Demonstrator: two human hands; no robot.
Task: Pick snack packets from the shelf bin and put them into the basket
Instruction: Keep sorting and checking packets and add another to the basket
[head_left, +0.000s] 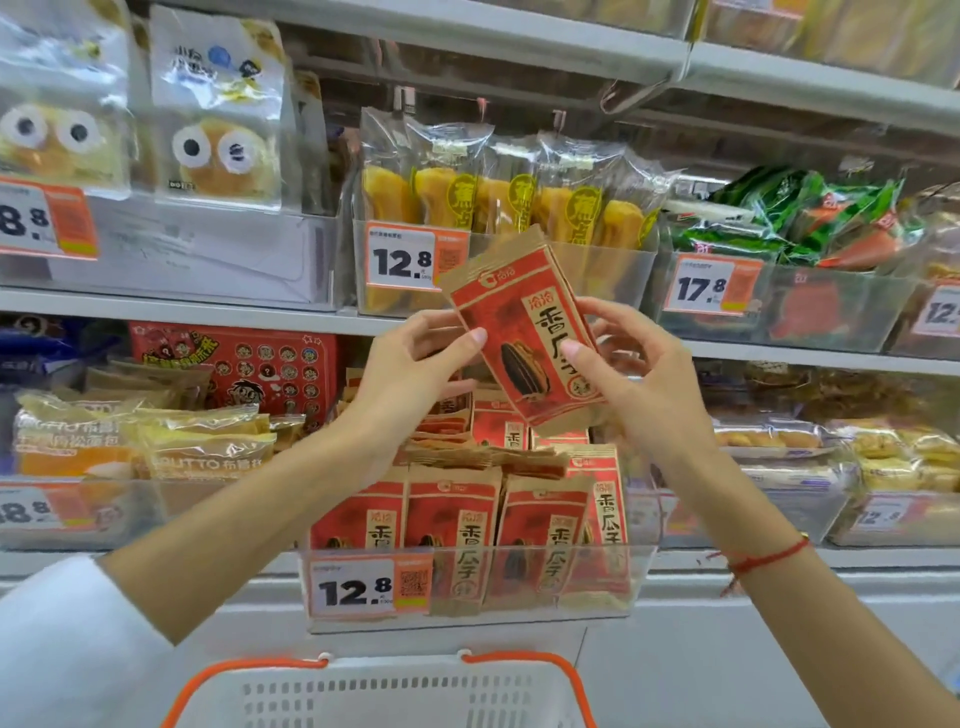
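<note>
A red and brown paper packet of sunflower seeds (524, 332) is held up, tilted, in front of the shelves. My left hand (415, 364) pinches its left edge with thumb on the front. My right hand (639, 374) grips its right side, thumb on the front and fingers behind. Below them a clear shelf bin (641, 566) holds several more of the same packets (452, 519), standing in rows. The white basket (395, 691) with orange handles sits at the bottom edge, under the bin.
Shelves run across the whole view. Clear bins of yellow pastry packs (498, 197) and green packets (779, 223) stand above. Bread packs (145, 441) lie to the left, more baked goods (893, 457) to the right. Orange price tags hang on the bin fronts.
</note>
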